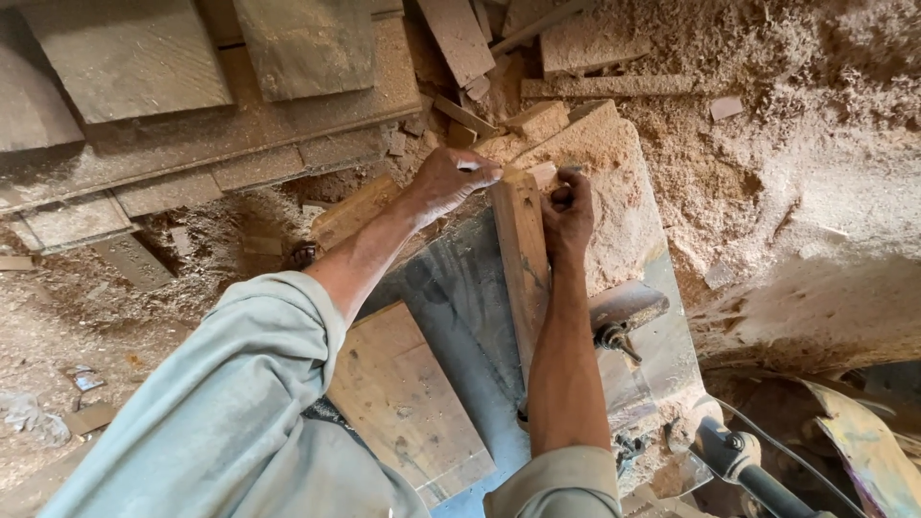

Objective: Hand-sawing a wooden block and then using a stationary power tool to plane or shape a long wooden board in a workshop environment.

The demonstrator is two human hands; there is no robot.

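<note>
Nearest, a flat board (408, 398) lies left of a metal machine table (460, 288). A narrow wooden strip (523, 264) runs up that table. At the strip's far end, the right hand (568, 213) grips it closed while the left hand (451, 177) pinches it, seemingly feeding it forward; steady pushing seems needed next, toward the sawdust heap (614, 163) beyond.

Long, narrow brown wooden plank (521, 273), flat on the grey machine table (460, 288), far end amid sawdust
</note>
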